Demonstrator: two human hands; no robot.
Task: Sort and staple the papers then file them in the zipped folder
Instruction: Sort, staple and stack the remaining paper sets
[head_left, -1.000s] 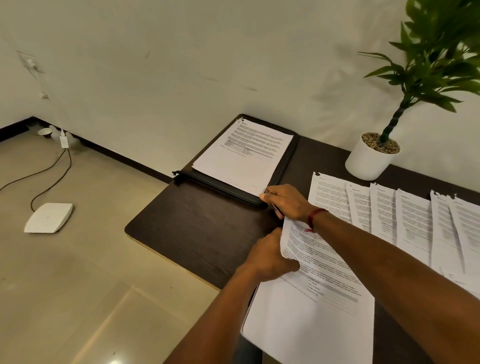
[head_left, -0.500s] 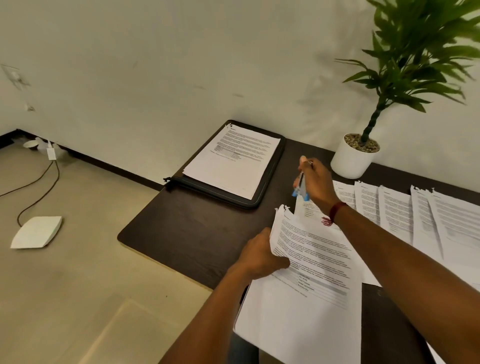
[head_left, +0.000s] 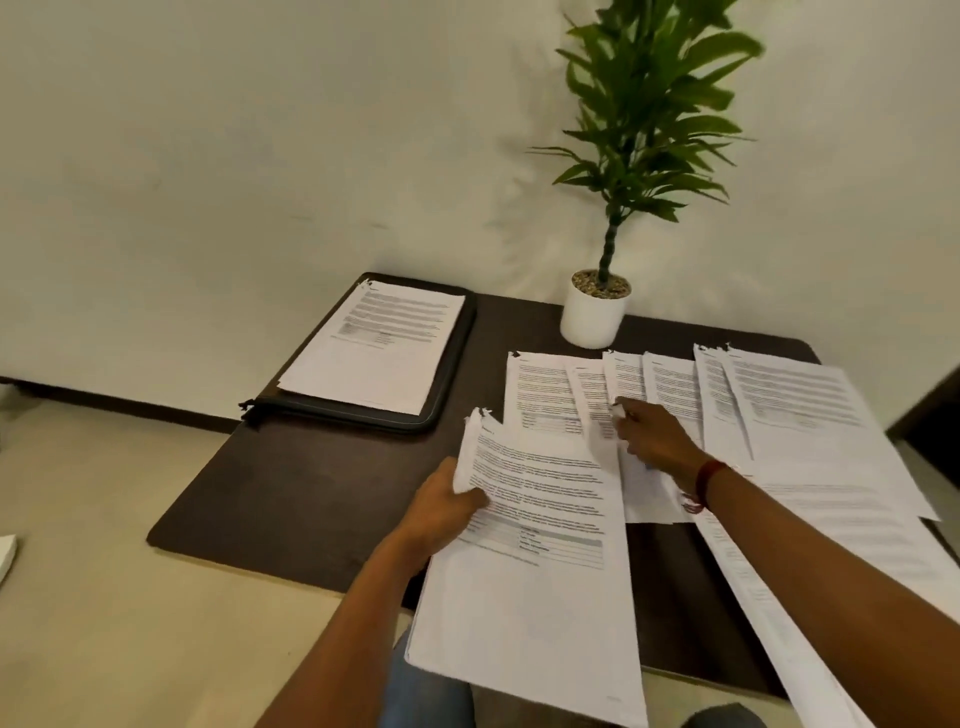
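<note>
Fingers (head_left: 638, 417) of right hand (head_left: 658, 442) moved onto spread papers (head_left: 672, 382); left hand (head_left: 441, 512) grips stack (head_left: 535, 582).

Illumination is soft, even and moderately dim, with a warm cast. The plant (head_left: 644, 130) throws a faint diffuse shadow on the wall (head_left: 208, 156). Motion blur smears the right hand (head_left: 655, 441). Print on the papers (head_left: 535, 597) is illegible. Wide-angle distortion bows the table (head_left: 322, 467) edges.

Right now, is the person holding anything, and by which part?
The left hand grips the paper stack by its upper left edge. The right hand is over the spread papers; whether it holds anything cannot be told.
</note>
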